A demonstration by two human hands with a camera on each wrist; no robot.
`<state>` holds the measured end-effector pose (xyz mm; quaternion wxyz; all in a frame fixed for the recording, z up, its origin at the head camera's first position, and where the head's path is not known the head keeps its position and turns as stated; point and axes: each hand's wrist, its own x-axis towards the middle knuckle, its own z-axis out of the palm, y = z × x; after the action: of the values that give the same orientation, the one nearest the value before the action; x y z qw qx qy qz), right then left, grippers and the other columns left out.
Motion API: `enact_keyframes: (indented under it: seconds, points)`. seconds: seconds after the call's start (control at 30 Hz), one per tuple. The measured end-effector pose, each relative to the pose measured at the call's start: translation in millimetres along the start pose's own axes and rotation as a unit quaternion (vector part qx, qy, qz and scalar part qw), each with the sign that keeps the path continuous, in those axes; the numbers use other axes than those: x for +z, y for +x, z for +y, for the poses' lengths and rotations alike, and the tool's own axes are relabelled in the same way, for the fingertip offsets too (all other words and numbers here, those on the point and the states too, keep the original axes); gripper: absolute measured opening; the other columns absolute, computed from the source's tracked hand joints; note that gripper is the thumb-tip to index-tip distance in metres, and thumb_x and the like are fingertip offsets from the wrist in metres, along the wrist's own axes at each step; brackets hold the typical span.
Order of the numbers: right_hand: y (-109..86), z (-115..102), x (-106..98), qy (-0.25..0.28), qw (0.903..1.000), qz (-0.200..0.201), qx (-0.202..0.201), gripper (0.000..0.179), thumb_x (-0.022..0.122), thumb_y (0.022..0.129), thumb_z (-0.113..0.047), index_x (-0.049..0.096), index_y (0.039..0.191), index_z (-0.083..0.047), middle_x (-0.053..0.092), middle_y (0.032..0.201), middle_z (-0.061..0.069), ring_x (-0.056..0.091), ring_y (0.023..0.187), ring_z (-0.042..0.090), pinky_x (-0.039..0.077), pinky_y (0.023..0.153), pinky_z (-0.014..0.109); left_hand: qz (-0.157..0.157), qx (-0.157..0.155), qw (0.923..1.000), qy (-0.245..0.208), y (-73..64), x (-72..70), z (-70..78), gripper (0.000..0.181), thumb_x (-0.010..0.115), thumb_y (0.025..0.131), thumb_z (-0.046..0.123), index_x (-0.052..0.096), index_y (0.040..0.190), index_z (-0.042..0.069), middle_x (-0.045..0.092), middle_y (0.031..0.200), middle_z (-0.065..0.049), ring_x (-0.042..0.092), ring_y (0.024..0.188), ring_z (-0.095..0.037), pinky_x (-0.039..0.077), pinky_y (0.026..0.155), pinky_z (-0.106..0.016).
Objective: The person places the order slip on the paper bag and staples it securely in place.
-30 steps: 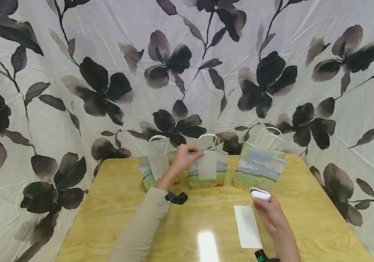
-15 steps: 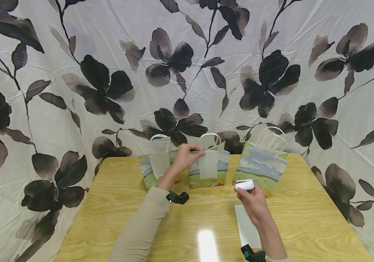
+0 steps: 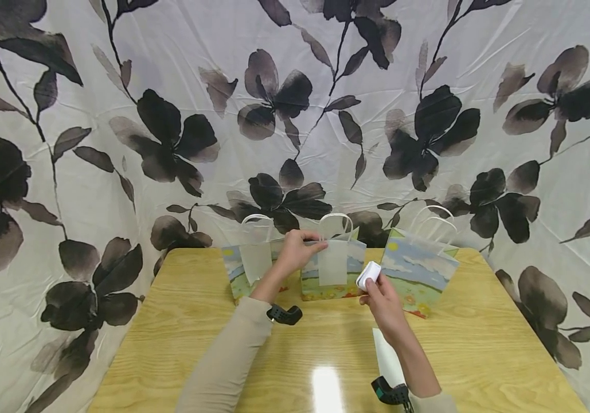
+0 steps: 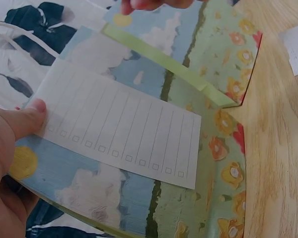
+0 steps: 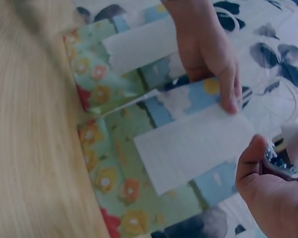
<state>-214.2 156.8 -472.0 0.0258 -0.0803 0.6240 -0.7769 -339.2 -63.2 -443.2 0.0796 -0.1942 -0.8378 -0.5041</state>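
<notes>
In the head view my left hand (image 3: 295, 255) pinches a white checklist sheet (image 3: 333, 265) against the top of the middle paper gift bag (image 3: 356, 267). The thumb lies on the sheet's upper end, and the other fingers go behind the bag's rim. Ruled lines and small boxes show on the checklist (image 4: 124, 129) in the left wrist view. Just right of that bag, my right hand (image 3: 385, 304) holds a small white stapler (image 3: 369, 276) between thumb and fingers. The right wrist view shows the stapler (image 5: 291, 144) close to the sheet's top end, with metal parts inside.
On the left stands a matching bag (image 3: 234, 269) with a white sheet (image 3: 257, 263) on its front. A third bag (image 3: 418, 269) stands at the right. Another white sheet (image 3: 386, 358) lies on the wooden table (image 3: 181, 332), partly behind my right forearm. A floral cloth (image 3: 346, 160) hangs behind.
My right hand has moved left and up with the stapler, from beside the loose sheet to the middle bag's right side, turning the stapler upward. The left hand keeps its pinch.
</notes>
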Motion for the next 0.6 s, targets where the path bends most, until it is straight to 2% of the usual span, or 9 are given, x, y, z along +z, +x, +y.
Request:
enact_keyframes:
  seconds: [0.13, 0.2, 0.3, 0.43, 0.53, 0.6]
  points:
    - [8.3, -14, 12, 0.044, 0.9981, -0.020, 0.038, 0.044, 0.025, 0.109, -0.018, 0.016, 0.144, 0.007, 0.037, 0.110, 0.014, 0.038, 0.087, 0.019, 0.037, 0.070, 0.025, 0.008, 0.005, 0.9999, 0.004, 1.2, 1.6, 0.1, 0.010, 0.078, 0.084, 0.017, 0.078, 0.089, 0.008, 0.073, 0.091, 0.000, 0.063, 0.077, -0.011, 0.050, 0.061, -0.027]
    - [10.4, -19, 15, 0.066, 0.9953, -0.034, 0.061, 0.045, 0.020, 0.108, -0.013, 0.009, 0.148, 0.005, 0.033, 0.114, 0.014, 0.035, 0.089, 0.021, 0.034, 0.071, 0.027, 0.012, 0.008, 0.9999, 0.006, 0.9, 2.0, -0.2, 0.010, 0.078, 0.084, 0.017, 0.078, 0.089, 0.008, 0.073, 0.090, 0.000, 0.063, 0.076, -0.011, 0.050, 0.062, -0.028]
    - [10.9, -21, 16, 0.076, 0.9904, -0.077, 0.086, 0.052, 0.022, 0.105, -0.006, 0.000, 0.151, 0.000, 0.026, 0.124, 0.018, 0.034, 0.093, 0.023, 0.034, 0.074, 0.028, 0.015, 0.009, 0.9998, 0.007, -1.7, 3.2, -2.3, 0.010, 0.079, 0.084, 0.017, 0.078, 0.088, 0.008, 0.072, 0.089, 0.000, 0.063, 0.076, -0.011, 0.050, 0.062, -0.027]
    - [9.8, -17, 14, 0.030, 0.9900, -0.117, 0.074, 0.059, 0.039, 0.104, -0.003, 0.004, 0.152, -0.001, 0.024, 0.141, 0.028, 0.043, 0.107, 0.027, 0.043, 0.081, 0.027, 0.020, 0.015, 0.9996, 0.010, -4.7, 4.3, -3.6, 0.009, 0.079, 0.083, 0.016, 0.078, 0.087, 0.007, 0.072, 0.086, 0.001, 0.061, 0.075, -0.011, 0.049, 0.061, -0.027]
    - [13.3, -17, 15, -0.029, 0.9936, -0.102, 0.040, 0.062, 0.052, 0.101, -0.006, 0.015, 0.151, -0.001, 0.032, 0.144, 0.028, 0.046, 0.120, 0.032, 0.047, 0.085, 0.029, 0.023, 0.022, 0.9994, 0.012, -3.9, 4.2, -2.4, 0.009, 0.079, 0.083, 0.016, 0.078, 0.086, 0.008, 0.072, 0.085, 0.001, 0.061, 0.073, -0.012, 0.048, 0.059, -0.026]
    - [18.8, -18, 18, -0.070, 0.9939, -0.085, 0.012, 0.058, 0.058, 0.099, -0.007, 0.026, 0.147, 0.001, 0.041, 0.139, 0.027, 0.047, 0.120, 0.035, 0.049, 0.085, 0.031, 0.024, 0.023, 0.9994, 0.012, -3.2, 3.7, -1.8, 0.009, 0.079, 0.083, 0.016, 0.078, 0.086, 0.008, 0.072, 0.085, 0.001, 0.062, 0.073, -0.012, 0.048, 0.059, -0.026]
